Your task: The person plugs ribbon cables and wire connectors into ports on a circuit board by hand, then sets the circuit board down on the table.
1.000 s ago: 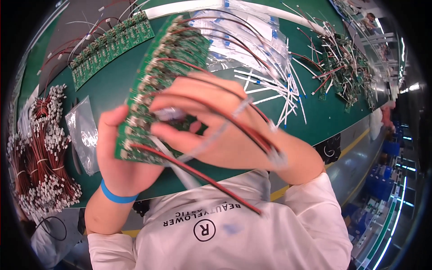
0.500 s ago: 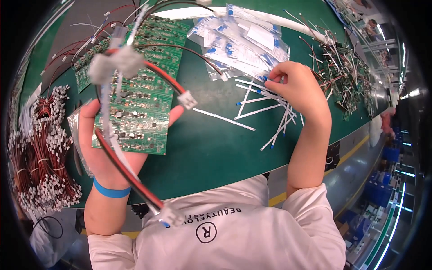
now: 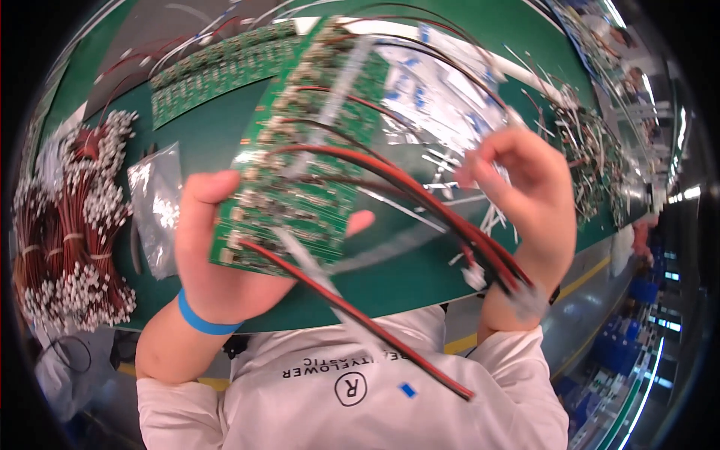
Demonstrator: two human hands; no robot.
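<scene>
Left hand [image 3: 232,251] clamped on flat green PCB panel [image 3: 315,211], left of right hand [image 3: 525,180]; thin red-black wires [image 3: 420,190] arc off it. Right curled, apart, blurred; can't tell if holding anything. Dark print [image 3: 351,389] on white shirt [image 3: 465,405] below both.

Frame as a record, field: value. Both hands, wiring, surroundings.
left hand: grips near end of green circuit board panel
right hand: raised right of panel, fingers curled; grip unclear, blurred
wiring: red-and-black wires trail rightward off panel
left side: tied wire bundles, clear plastic bag
far side: second green panel
right side: white strips, heap of boards and wires
left wrist: blue band
</scene>
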